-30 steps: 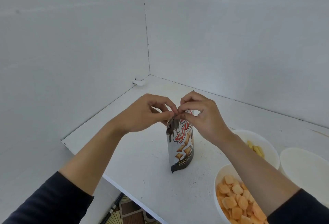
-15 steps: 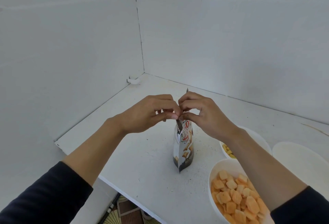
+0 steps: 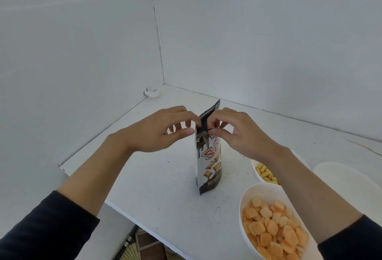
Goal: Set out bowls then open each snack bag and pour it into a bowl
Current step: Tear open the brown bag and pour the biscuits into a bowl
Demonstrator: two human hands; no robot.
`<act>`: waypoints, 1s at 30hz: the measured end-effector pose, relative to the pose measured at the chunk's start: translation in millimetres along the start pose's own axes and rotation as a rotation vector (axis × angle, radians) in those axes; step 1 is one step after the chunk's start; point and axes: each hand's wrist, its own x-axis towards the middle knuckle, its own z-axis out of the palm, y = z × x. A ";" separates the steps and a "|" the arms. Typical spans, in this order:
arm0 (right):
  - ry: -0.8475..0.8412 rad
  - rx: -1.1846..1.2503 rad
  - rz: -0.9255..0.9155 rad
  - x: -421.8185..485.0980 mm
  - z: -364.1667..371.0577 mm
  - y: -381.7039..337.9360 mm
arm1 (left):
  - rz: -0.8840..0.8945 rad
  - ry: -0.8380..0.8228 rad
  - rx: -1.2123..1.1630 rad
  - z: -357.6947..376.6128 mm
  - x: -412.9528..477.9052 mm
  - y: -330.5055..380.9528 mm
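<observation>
Two bare hands meet over an upright snack bag: the left hand (image 3: 163, 130) and right hand (image 3: 242, 134) each pinch the bag's dark top seal between thumb and fingertips, close together, as if to tear it. The snack bag (image 3: 208, 164), black and white with red lettering, stands on its base near the middle of the white counter (image 3: 155, 179). A strip of its top edge sticks up between the hands; how far it has torn cannot be told. To the right sit three white bowls: one with orange pieces (image 3: 256, 189), one behind it with yellow sticks (image 3: 258, 179), and one empty bowl (image 3: 347, 185). The step in hand looks like opening this bag. Next, the hands need to pull apart, then tip the bag over the empty bowl.
</observation>
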 end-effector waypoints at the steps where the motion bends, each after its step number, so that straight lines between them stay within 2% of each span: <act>1: -0.014 -0.004 0.007 0.0 -1.0 -0.4 | -0.016 -0.027 0.011 -0.9 2.8 1.1; 4: -0.027 -0.022 0.052 -2.4 -8.1 1.6 | -0.026 -0.038 0.082 -6.1 7.4 -0.5; 8: 0.017 -0.059 0.085 -8.7 -22.0 6.9 | -0.093 0.108 0.276 -17.6 4.7 -19.6; 11: 0.015 -0.109 0.073 -9.0 -20.0 5.8 | -0.061 0.146 0.254 -16.6 7.7 -21.0; 15: 0.007 -0.130 0.057 -7.3 -17.2 6.4 | -0.047 0.046 0.086 -15.8 12.5 -11.0; 18: -0.002 -0.189 0.012 -5.6 -16.0 11.2 | -0.042 0.030 0.041 -14.1 9.3 -11.7; 20: 0.000 -0.210 0.025 -6.3 -16.8 15.3 | -0.027 0.091 0.046 -13.2 4.9 -14.1; 24: 0.017 -0.271 0.062 -5.8 -19.3 16.4 | -0.107 0.222 0.059 -16.3 -0.5 -19.9; 27: 0.014 -0.381 0.040 -0.6 -15.7 12.0 | -0.122 0.269 0.162 -14.5 0.6 -22.1; 30: -0.003 -0.360 0.044 4.2 -19.2 10.3 | -0.095 0.272 0.179 -12.0 1.8 -20.9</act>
